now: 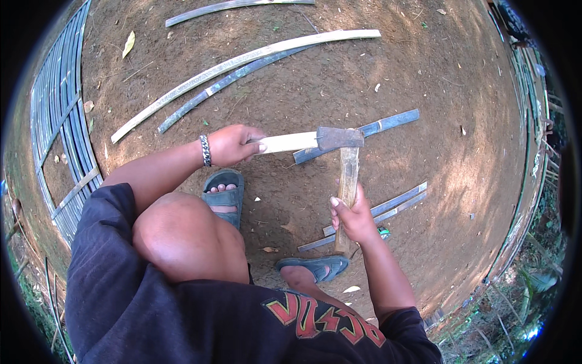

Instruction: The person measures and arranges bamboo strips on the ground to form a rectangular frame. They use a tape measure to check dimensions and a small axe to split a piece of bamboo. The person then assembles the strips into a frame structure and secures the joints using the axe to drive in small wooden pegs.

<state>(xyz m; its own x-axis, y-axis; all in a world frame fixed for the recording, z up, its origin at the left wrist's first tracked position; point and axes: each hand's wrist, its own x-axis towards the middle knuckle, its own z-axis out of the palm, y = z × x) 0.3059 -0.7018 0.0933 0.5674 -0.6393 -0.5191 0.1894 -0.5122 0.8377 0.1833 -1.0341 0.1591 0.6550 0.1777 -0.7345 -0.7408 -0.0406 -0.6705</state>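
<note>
My left hand point(232, 144), with a beaded bracelet at the wrist, grips one end of a pale split bamboo strip point(291, 142) held out level above the dirt. My right hand point(351, 213) is closed around the wooden handle point(348, 176) of a chopping tool. Its dark metal blade point(339, 137) sits against the far end of the pale strip, where the strip's greyish outer part point(388, 124) continues to the right. My raised knee and both sandalled feet point(223, 195) are below the hands.
Long bamboo strips point(242, 60) lie on the bare dirt ahead. Shorter grey slats point(388, 206) lie to the right of my right hand. A woven bamboo panel point(60, 133) lies at the left, and a bamboo fence point(527, 121) curves along the right.
</note>
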